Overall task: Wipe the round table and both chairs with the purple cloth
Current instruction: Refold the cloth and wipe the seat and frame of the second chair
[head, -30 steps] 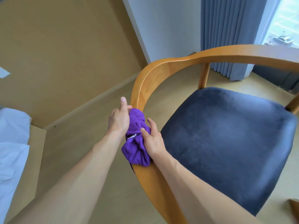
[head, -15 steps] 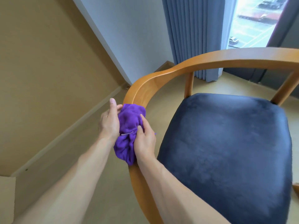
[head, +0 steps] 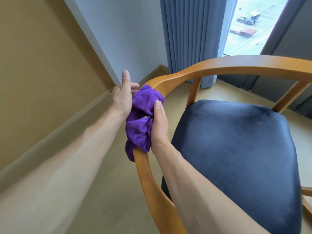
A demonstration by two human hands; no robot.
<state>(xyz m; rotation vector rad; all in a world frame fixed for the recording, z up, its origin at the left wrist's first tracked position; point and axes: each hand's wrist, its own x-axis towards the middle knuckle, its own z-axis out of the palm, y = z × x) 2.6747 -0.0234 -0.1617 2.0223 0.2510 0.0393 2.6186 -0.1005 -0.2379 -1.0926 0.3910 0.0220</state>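
A wooden chair (head: pixel 219 65) with a curved rail and a dark blue seat cushion (head: pixel 236 149) fills the right side. The purple cloth (head: pixel 141 115) is wrapped around the chair's left armrest rail. My left hand (head: pixel 121 97) presses the cloth from the outer side, thumb raised and fingers behind the cloth. My right hand (head: pixel 158 124) clasps the cloth from the inner side, thumb on top. The round table and the other chair are out of view.
A tan wall with a skirting board (head: pixel 67 125) runs along the left. A pale wall and blue-grey curtain (head: pixel 189 36) stand behind the chair, with a window (head: pixel 249 26) at the top right. Beige floor lies around the chair.
Both hands and the cloth have slid up along the armrest toward the rail's bend. My left thumb has lifted off the cloth. The view has tilted up toward the window.
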